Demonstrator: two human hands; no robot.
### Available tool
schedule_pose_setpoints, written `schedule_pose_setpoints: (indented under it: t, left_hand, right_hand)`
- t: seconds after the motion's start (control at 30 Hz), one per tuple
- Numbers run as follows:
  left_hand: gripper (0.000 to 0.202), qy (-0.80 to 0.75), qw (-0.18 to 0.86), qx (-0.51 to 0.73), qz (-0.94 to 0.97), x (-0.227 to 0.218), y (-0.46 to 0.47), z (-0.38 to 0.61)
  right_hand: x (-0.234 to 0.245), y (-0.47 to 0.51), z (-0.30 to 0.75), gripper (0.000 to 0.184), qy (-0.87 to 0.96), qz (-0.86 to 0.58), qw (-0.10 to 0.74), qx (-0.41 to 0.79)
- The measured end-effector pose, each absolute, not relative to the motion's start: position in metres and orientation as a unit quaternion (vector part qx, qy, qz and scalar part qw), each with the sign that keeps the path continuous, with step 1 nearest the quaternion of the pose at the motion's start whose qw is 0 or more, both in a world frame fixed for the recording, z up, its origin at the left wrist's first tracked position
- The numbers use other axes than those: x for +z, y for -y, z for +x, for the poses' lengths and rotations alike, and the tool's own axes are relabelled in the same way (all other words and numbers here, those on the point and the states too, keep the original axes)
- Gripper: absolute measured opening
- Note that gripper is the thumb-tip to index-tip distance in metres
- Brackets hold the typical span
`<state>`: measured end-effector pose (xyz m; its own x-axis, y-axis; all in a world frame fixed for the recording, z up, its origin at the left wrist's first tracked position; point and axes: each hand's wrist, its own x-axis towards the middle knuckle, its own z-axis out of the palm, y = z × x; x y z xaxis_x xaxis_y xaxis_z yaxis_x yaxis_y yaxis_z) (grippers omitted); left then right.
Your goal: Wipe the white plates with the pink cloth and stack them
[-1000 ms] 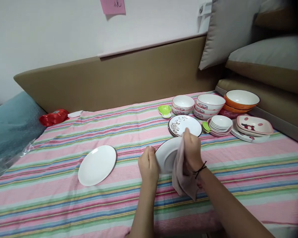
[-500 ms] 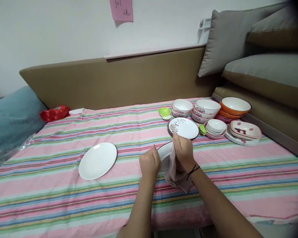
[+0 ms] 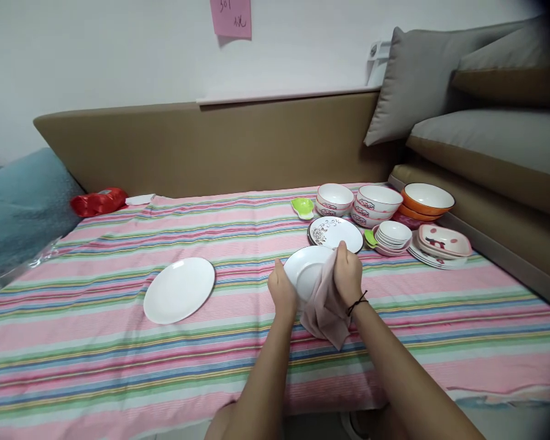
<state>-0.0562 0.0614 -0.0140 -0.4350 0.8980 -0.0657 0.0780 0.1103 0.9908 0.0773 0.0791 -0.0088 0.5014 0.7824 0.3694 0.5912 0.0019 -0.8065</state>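
My left hand (image 3: 282,290) grips the left rim of a white plate (image 3: 305,269) held tilted above the striped cloth. A pinkish-grey cloth (image 3: 323,308) hangs from my right hand (image 3: 347,275), whose fingers are closed, pressing it against the plate's right side. A black band circles my right wrist. Another white plate (image 3: 179,289) lies flat on the striped cover to the left, apart from both hands.
Behind my hands sits a patterned plate (image 3: 335,233), a green dish (image 3: 303,206), stacked bowls (image 3: 378,203), orange bowls (image 3: 426,200), small white dishes (image 3: 394,235) and pink-patterned plates (image 3: 442,244). A red bag (image 3: 98,201) lies far left. Grey cushions (image 3: 444,79) stand at right.
The held plate has tipped more upright, so its white face shows more. Both hands have shifted slightly upward in view, and the cloth has moved along the plate's right side.
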Motion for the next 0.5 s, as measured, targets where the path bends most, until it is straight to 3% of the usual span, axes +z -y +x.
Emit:
schedule_pose_setpoints:
  t: [0.13,0.3,0.5]
  left_hand:
    - [0.048,-0.665,0.229,0.538,0.464,-0.015,-0.064,-0.054]
    - [0.043,-0.607,0.060,0.493,0.620,0.001,-0.055,-0.062]
    - [0.044,-0.556,0.090,0.493,0.663,0.007,-0.047,-0.073]
  right_hand:
    - [-0.004,-0.078,0.072,0.029,0.513,-0.681,0.515,0.095]
    - [0.001,-0.073,0.052,0.026,0.534,-0.646,0.534,0.110]
    - [0.014,-0.070,0.043,0.030,0.509,-0.614,0.585,0.147]
